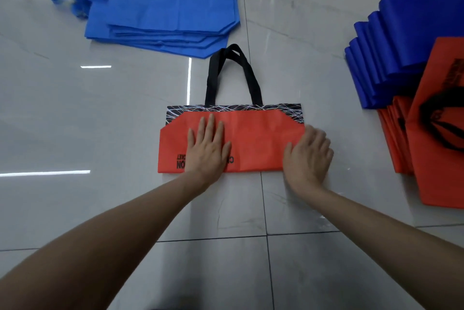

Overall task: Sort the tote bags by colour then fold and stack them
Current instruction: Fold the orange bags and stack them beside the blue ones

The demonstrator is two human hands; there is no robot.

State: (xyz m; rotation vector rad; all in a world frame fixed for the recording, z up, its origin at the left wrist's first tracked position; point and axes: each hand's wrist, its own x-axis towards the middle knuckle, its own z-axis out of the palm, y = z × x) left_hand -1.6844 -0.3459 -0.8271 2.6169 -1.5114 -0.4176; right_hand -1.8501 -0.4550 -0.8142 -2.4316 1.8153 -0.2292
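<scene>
A red tote bag [256, 139] lies on the tiled floor in front of me, its lower half folded up over itself. Its black handles [232, 74] point away from me, below a black band with white lines. My left hand [207, 148] presses flat on the left half of the folded bag, fingers straight. At the bag's right edge my right hand [308, 156] lies palm down, fingers relaxed and slightly blurred.
A stack of light blue tote bags [165, 6] lies at the far left. At the right edge are several folded dark blue bags [391, 58] and a pile of red bags [437, 134]. Grey glossy floor tiles [100, 121] surround everything.
</scene>
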